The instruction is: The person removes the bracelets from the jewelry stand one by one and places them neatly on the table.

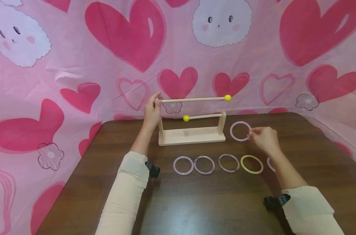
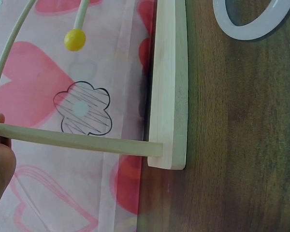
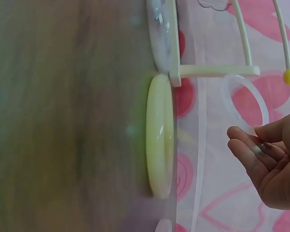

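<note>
A wooden stand (image 1: 192,135) has a flat base, two posts and two rods, each tipped with a yellow ball. My left hand (image 1: 152,112) grips the top of its taller left post (image 2: 77,140), where the upper rod (image 1: 195,99) begins. The lower rod (image 1: 205,116) points left from the shorter right post. Between thumb and fingertips my right hand (image 1: 265,138) pinches a pale lilac bangle (image 1: 240,122), raised to the right of the stand. In the right wrist view this bangle (image 3: 266,108) looks whitish and hangs clear of both rods.
In front of the stand lie several bangles in a row: lilac ones such as the leftmost bangle (image 1: 174,165), and a yellow bangle (image 1: 252,172). My right forearm partly covers the rightmost one. A pink heart-print cloth (image 1: 178,55) hangs behind the brown table (image 1: 195,202).
</note>
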Tool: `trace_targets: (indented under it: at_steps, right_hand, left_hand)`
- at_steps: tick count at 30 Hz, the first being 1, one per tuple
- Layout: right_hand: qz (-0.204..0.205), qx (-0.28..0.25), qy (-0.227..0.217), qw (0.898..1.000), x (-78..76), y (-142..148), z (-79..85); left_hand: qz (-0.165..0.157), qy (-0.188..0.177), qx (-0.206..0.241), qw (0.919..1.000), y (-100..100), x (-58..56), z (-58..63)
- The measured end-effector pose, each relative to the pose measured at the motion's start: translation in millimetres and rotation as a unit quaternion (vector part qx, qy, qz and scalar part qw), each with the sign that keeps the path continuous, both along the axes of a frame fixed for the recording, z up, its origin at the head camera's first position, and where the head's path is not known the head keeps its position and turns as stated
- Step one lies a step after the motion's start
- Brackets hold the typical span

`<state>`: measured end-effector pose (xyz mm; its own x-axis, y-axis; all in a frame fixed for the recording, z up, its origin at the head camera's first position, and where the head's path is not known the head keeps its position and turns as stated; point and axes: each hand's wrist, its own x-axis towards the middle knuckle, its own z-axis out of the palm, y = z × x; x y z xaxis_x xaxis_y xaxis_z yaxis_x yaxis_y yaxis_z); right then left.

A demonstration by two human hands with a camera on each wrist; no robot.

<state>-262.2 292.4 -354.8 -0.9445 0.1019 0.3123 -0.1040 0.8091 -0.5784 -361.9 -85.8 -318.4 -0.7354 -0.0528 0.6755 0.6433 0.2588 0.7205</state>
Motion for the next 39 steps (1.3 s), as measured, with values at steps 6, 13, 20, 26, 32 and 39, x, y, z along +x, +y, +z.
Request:
trace_targets:
  at_steps: [6, 13, 20, 26, 32, 39]
  right_hand:
    - [-0.001, 0.028, -0.010, 1.000, 4.2, 10.6, -2.7]
    - [-0.014, 0.045, -0.012, 0.999, 10.5, 24.4, -3.9]
    - [-0.019, 0.058, -0.015, 0.998, 14.8, 36.4, -4.2]
    - [-0.021, 0.072, -0.013, 0.997, 18.7, 47.2, -7.1]
    - [-0.037, 0.057, -0.036, 0.997, 24.9, 58.1, -8.8]
    - [-0.043, 0.057, -0.069, 0.995, 33.8, 77.8, -8.6]
  left_hand:
    - [0.002, 0.007, -0.001, 1.0000, 1.1, 1.0, 0.4]
    - [0.000, 0.005, 0.000, 1.0000, 0.3, 1.8, 0.6]
    - [0.002, -0.002, 0.001, 1.0000, -0.7, 1.2, -0.2]
    - [0.001, 0.008, 0.001, 1.0000, 0.8, -0.2, 0.1]
    - [0.000, 0.015, 0.003, 0.9999, 1.5, -0.4, 0.3]
    - [0.000, 0.011, 0.005, 0.9999, 1.0, 0.3, 0.1]
